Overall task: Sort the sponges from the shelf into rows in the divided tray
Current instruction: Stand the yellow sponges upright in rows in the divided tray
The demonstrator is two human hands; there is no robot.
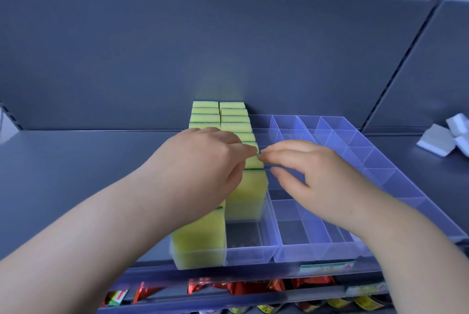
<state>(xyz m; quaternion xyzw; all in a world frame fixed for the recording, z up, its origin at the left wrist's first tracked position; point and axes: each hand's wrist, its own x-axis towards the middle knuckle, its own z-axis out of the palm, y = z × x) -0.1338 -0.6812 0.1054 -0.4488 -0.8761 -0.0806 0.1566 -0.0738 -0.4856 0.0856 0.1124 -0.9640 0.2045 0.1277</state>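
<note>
- Sponges (pixel 243 194): yellow foam with a thin green scouring layer, packed on edge in the two columns along the left edge of the divided tray (pixel 380 161). Left column filled right to the near edge; second column stopping one compartment short of it.
- Probably light, soft and springy, so likely to squash and bulge under a hard pinch. Rough rather than slippery, and not fragile.
- Best taken across the two broad faces near the top, or pressed flat from above to seat between the dividers.
- Broad faces turned toward the tray's near and far edges, with the green layer, where visible, on the far side. Long axis seemingly across the column, parallel to the near edge, though foreshortening leaves that unsure.
- Left hand (pixel 203 158): arched over the second column, fingers curled over the tops of its nearest sponges, thumb against the near face of the front one, holding it.
- Right hand (pixel 317 174): fingertips at the same top edge, meeting the left fingertips, with the thumb apart over the next compartment. Pinching or merely touching: cannot tell.
- Elsewhere: white blocks (pixel 436 139) toward the right end of the grey shelf (pixel 76 174), well apart from the tray.
</note>
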